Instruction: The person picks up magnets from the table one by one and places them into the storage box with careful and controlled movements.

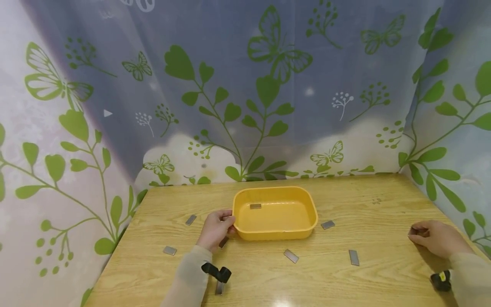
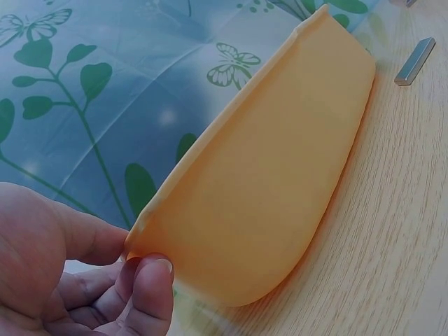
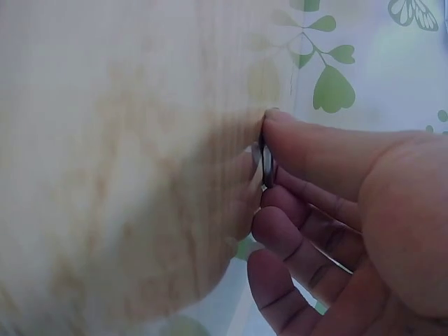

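Observation:
A yellow plastic bin (image 1: pixel 274 235) stands on the wooden table, with one small grey metal bar (image 1: pixel 255 206) on its floor. My left hand (image 1: pixel 215 230) pinches the bin's left rim between thumb and fingers; the left wrist view shows this grip on the bin wall (image 2: pixel 259 168) close up. Far to the right, my right hand (image 1: pixel 439 238) is low over the table. In the right wrist view its thumb and fingers pinch another small metal bar (image 3: pixel 267 164), mostly hidden by the fingers.
Several similar metal bars lie scattered on the table (image 1: pixel 268 281), among them bars right of the bin (image 1: pixel 327 224), in front of it (image 1: pixel 291 256) and at the left (image 1: pixel 170 250). One bar (image 1: pixel 223 242) is partly hidden by my left hand. A patterned curtain (image 1: pixel 245 106) hangs behind.

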Motion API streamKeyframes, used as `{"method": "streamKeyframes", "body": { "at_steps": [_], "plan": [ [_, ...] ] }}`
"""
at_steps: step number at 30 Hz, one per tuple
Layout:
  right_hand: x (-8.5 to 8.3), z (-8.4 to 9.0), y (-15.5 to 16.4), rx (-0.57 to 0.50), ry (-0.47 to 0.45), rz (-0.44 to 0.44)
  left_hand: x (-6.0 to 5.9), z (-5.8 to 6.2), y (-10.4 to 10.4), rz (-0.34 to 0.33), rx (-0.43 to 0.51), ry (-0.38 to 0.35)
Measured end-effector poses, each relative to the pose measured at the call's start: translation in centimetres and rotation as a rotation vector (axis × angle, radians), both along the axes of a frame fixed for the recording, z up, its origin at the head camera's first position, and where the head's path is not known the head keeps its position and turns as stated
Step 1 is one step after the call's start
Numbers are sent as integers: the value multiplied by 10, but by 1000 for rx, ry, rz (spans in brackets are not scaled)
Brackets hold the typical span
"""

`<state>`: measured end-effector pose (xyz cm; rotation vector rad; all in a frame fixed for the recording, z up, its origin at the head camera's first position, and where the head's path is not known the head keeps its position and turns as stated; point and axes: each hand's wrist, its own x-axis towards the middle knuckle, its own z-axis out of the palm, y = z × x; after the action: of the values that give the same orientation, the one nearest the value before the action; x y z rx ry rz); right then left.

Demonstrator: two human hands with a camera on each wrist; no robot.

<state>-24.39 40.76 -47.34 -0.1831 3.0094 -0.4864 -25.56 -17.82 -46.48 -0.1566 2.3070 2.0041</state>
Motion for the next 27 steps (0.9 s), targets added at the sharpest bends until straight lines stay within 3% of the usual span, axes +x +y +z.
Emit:
{"method": "streamKeyframes", "body": {
  "at_steps": [19, 27],
  "plan": [
    [-2, 3, -1, 10, -7, -10, -1, -3, 0, 3, 30, 20],
    [-8, 4, -8, 2, -26, 37, 0, -2, 0, 6, 20, 16]
  ]
}}
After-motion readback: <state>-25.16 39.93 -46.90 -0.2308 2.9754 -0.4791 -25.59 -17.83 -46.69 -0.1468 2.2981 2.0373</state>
